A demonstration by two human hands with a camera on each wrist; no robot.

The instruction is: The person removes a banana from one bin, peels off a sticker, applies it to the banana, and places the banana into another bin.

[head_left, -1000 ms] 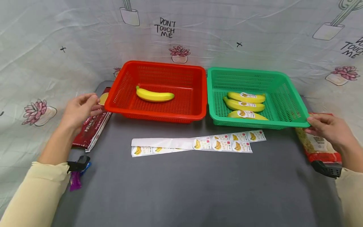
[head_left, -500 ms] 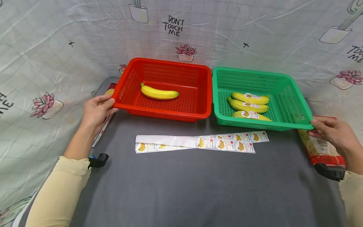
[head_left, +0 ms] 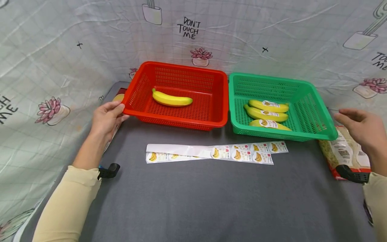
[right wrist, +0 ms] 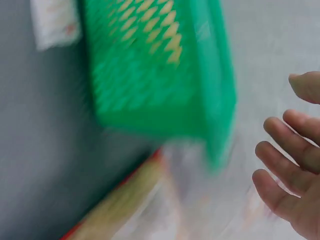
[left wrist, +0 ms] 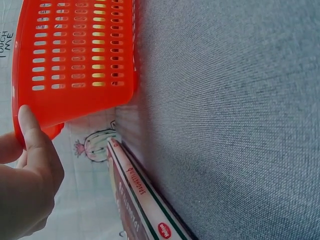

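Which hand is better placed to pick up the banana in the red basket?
Probably the left hand: it grips the rim of the red basket, near the unlabelled banana. The right hand hovers open beside the green basket, farther away.

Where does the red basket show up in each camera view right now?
Head: red basket centre-left, left hand holding its left rim.
Left wrist: top left, seen from below, thumb on its rim.
Right wrist: not in view.
Shared landmark: grey tabletop.
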